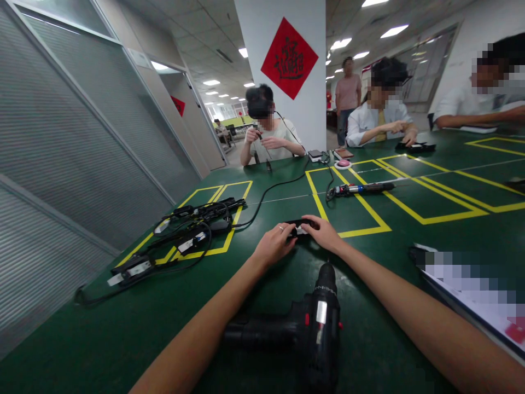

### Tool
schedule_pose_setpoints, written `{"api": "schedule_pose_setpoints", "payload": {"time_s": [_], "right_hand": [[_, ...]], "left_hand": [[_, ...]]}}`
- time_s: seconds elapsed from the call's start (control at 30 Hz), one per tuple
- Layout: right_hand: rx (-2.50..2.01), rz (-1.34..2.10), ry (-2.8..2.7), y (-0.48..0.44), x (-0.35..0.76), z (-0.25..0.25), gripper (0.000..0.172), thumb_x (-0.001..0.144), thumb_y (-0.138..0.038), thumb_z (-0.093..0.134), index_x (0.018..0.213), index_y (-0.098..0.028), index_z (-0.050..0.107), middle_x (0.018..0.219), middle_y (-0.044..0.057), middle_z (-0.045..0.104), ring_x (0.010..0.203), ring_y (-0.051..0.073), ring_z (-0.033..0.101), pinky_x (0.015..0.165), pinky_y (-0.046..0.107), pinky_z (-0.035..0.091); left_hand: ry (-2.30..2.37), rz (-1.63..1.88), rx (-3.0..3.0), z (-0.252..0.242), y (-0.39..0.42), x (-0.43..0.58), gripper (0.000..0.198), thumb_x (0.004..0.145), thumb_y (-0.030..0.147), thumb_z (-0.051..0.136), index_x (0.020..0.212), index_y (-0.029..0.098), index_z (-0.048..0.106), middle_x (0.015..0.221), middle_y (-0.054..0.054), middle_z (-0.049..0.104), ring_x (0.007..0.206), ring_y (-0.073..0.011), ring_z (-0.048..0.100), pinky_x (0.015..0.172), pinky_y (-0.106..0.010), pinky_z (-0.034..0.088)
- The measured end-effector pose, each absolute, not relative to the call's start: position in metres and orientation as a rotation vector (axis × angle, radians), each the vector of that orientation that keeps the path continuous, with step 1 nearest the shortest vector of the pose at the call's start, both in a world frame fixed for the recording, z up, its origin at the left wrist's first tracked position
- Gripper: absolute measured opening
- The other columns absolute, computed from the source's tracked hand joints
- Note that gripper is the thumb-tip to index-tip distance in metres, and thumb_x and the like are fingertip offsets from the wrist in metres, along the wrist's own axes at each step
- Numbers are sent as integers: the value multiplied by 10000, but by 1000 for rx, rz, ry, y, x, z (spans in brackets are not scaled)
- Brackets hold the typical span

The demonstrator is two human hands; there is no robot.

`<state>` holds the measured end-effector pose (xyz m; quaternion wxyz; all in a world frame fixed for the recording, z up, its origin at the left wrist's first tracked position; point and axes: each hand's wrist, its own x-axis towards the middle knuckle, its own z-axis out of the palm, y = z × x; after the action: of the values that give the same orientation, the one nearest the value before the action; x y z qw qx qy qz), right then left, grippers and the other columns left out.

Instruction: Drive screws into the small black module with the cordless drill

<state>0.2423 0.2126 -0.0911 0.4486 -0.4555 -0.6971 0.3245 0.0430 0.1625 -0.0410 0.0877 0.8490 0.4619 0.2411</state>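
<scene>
Both my hands meet on a small black device with a white label [301, 226] that lies on the green table [262, 262]. My left hand [274, 244] has its fingers curled over the device's left end; a ring shows on one finger. My right hand [324, 232] grips the right end with fingers bent. A black cable runs from the device away to the far left. A black power drill [315, 323] lies on the table between my forearms, its chuck pointing toward my hands.
Several black adapters with cables [192, 227] lie in a yellow-taped box at left. A screwdriver-like tool [361, 189] rests further back. A blurred paper sheet [471, 284] is at right. Other people sit at the far table edge; a glass partition lines the left.
</scene>
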Motion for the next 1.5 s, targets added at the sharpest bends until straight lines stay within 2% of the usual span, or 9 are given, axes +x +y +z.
{"api": "schedule_pose_setpoints", "payload": {"time_s": [0.2,0.33,0.6,0.8,0.9,1.17,1.3,1.4,1.5], "right_hand": [[-1139,790,-1763,209,244,-86,431,827,-463,580,1173,-215,646,986,53,694,792,176,604,757,320,486],[-1140,760,-1780,207,245,-84,414,835,-445,575,1175,-220,646,1058,63,686,841,187,612,777,327,482],[-1174,740,-1787,204,244,-82,415,834,-431,580,1185,-218,644,1102,74,676,884,202,615,812,350,476],[-1176,741,-1791,205,245,-81,424,837,-438,570,1191,-216,640,1088,75,680,867,200,618,809,356,482],[-1175,757,-1793,203,244,-80,429,840,-436,569,1200,-212,633,1100,77,677,884,203,618,827,362,480],[-1186,742,-1798,203,244,-78,416,838,-429,577,1186,-211,641,1078,74,682,924,211,617,874,371,471],[-1184,751,-1794,203,244,-79,405,850,-428,564,1190,-221,635,1143,76,659,973,210,615,912,376,464],[-1150,736,-1826,203,244,-81,474,822,-435,608,1242,-216,594,1190,93,627,1018,218,607,930,384,464],[-1056,635,-1882,202,243,-84,600,727,-353,722,1284,-222,545,1251,96,570,1116,231,565,985,400,440]], "left_hand": [[1527,729,2117,-30,130,-35,431,852,320,557,1251,156,556,1024,-77,721,953,-230,687,904,-384,533],[1647,587,1875,-25,88,-118,500,759,396,644,1182,130,621,963,-73,759,916,-254,713,853,-372,559],[1988,459,1718,-33,47,-209,541,776,554,583,1137,168,697,1094,-112,736,1025,-327,669,949,-461,479],[1869,418,1892,-38,61,-222,422,784,533,590,1060,252,740,1122,-72,701,1105,-312,608,1013,-433,430],[1811,386,1951,-37,66,-229,415,797,497,592,1119,264,711,1145,-70,684,1111,-304,602,1002,-436,445],[1800,384,2057,-43,71,-234,364,816,408,571,1104,219,690,1088,-76,693,1025,-275,645,922,-405,515],[1799,399,2142,-37,75,-223,387,800,401,593,1131,215,668,1151,-92,662,1073,-297,615,975,-461,471],[1781,435,2223,-30,80,-196,385,832,397,562,1163,217,641,1199,-107,621,1126,-314,571,1015,-511,414],[1678,468,2312,-25,91,-149,340,860,372,537,1148,224,642,1193,-98,596,1105,-294,576,1001,-476,430]]}}
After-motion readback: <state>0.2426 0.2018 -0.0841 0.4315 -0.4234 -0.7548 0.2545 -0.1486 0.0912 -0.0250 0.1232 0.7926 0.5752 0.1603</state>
